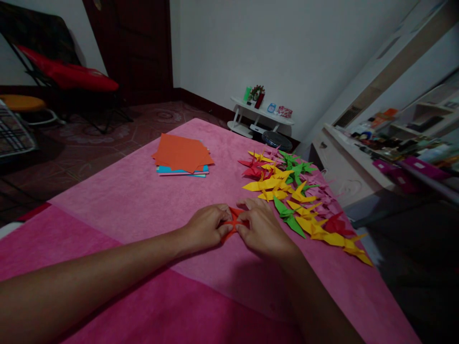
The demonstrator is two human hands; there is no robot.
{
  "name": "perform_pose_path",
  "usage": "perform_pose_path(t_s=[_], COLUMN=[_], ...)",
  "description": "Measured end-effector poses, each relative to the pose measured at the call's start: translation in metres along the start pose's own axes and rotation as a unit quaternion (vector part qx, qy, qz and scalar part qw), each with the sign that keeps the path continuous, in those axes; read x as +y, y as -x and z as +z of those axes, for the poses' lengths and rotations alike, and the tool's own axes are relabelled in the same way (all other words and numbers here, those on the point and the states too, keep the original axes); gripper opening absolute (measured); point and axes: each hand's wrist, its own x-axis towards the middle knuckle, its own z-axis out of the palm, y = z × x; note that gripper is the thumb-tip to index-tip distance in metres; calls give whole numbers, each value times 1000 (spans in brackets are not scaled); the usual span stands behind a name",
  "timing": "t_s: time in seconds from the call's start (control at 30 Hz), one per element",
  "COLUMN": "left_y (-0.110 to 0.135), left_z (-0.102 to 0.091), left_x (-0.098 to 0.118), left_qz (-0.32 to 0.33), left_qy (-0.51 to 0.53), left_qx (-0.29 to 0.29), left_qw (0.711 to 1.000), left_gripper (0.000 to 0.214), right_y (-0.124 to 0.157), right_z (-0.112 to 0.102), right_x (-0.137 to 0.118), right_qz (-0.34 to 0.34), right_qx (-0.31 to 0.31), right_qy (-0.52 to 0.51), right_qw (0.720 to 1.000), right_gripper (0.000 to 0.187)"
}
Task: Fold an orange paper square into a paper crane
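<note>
A small folded piece of orange origami paper (234, 219) lies low over the pink table, with both hands on it. On its left side my left hand (206, 227) pinches the edge between thumb and fingers. From the right, my right hand (263, 227) grips the other edge, thumb against the paper. The fingers cover much of the sheet, so its full shape is hidden. Right of my right hand lie several folded paper cranes, among them a green crane (289, 216) and a yellow crane (267, 184).
A stack of square paper (182, 153), orange on top, sits at the table's far left. Pink cloth (118, 210) covers the table. Beyond stand a small white shelf (265, 113), a red chair (68, 71) and a cluttered dresser (353, 157) on the right.
</note>
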Motion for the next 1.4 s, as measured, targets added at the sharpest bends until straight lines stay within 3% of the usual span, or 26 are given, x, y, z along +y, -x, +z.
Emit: perform_pose_path(t_s=[0.2, 0.43, 0.77, 1.07, 1.4], left_y=[1, 0, 1, -1, -2], left_z=[-1, -3, 4, 3, 5], left_x=[0, 1, -1, 1, -2], left_qz=[6, -3, -14, -39, -37], left_qy=[13, 21, -42, -63, -58], left_qx=[-12, -18, 27, 26, 36], left_qw=[1000, 1000, 999, 997, 997], left_gripper=[18, 17, 12, 10, 15], right_y=[1, -1, 0, 4, 3], right_z=[0, 2, 5, -18, -18], right_x=[-2, 1, -3, 17, 15], right_qz=[16, 5, -5, 4, 48], right_qx=[8, -1, 1, -3, 17], right_qy=[-45, -9, 34, -94, -156], right_qw=[999, 1000, 999, 996, 986], right_gripper=[10, 12, 12, 17, 8])
